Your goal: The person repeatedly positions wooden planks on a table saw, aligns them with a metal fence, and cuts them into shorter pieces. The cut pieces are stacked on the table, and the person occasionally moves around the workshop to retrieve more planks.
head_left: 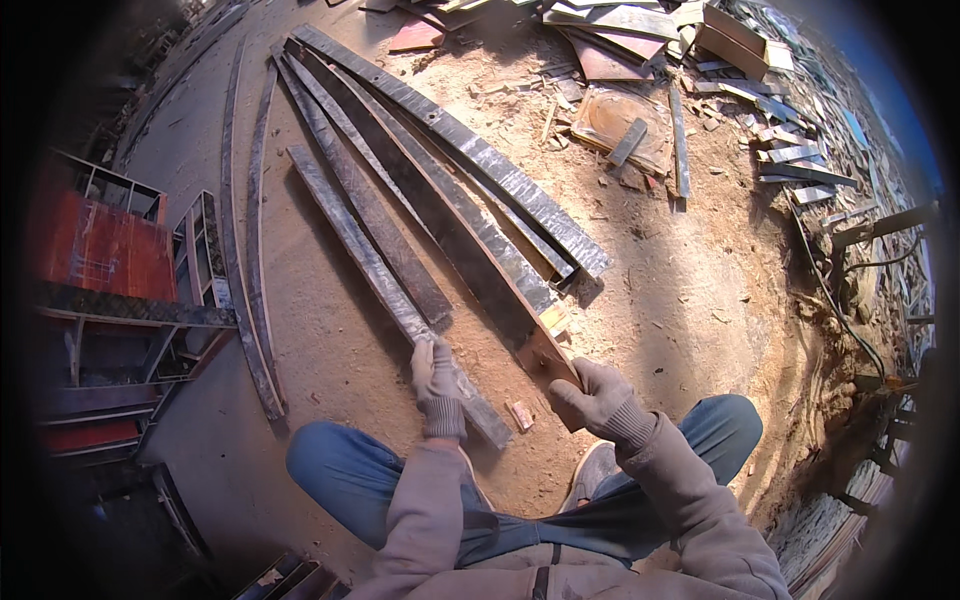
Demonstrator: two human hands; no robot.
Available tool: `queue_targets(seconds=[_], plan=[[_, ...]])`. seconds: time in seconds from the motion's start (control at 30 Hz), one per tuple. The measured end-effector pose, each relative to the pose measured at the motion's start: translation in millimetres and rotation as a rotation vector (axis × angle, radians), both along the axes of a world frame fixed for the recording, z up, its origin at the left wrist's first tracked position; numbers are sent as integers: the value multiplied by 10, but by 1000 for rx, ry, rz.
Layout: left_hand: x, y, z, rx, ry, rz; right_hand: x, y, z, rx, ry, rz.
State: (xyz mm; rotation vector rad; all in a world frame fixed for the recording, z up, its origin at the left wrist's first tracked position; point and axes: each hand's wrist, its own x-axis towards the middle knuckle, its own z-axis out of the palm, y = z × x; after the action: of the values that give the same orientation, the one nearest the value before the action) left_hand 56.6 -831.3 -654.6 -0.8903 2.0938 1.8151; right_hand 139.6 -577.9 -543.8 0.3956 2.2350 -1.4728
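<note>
My left hand [436,380], in a grey knit glove, is closed around a long grey-mottled wooden strip [365,250] near its close end. My right hand [600,402], gloved alike, grips the near end of a long dark brown board [460,240], thumb on its face and the other fingers partly hidden. Both pieces stretch away from me over the sandy ground. Between them lies a brown plank [400,262]. A grey-black plank [480,160] lies to the right of the dark board, its near end farther from me.
Two long thin strips [258,260] lie to the left, beside frames with a red panel [95,245]. Scrap wood [620,30] is heaped at the far right, near a square brown panel [610,120]. A small wood chip [520,415] lies between my feet.
</note>
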Motion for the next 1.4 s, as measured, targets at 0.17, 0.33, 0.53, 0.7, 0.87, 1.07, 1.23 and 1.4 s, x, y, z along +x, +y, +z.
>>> queue_targets(seconds=[0.17, 0.33, 0.53, 0.7, 0.87, 1.07, 1.23, 1.4], plan=[[-1366, 598, 476, 959, 28, -78, 590, 189, 1018, 378, -46, 162], [-1811, 940, 1239, 1370, -130, 122, 1383, 622, 2320, 319, -95, 51], [-493, 1592, 2338, 1521, -223, 94, 2792, 1066, 3348, 710, 68, -16], [145, 2314, 4086, 916, -208, -268, 3406, 1525, 4171, 1016, -240, -177], [566, 3419, 6059, 714, -31, -777, 2804, 1920, 5538, 960, 149, -361], [-170, 4821, 7344, 960, 8, -609, 2723, 2943, 6053, 1125, 365, -630], [-292, 6359, 7191, 959, -19, -926, 3366, 3803, 6299, 1431, 286, -776], [-156, 7645, 6802, 1191, -109, -1103, 3416, 4859, 6060, 1573, 258, -890]])
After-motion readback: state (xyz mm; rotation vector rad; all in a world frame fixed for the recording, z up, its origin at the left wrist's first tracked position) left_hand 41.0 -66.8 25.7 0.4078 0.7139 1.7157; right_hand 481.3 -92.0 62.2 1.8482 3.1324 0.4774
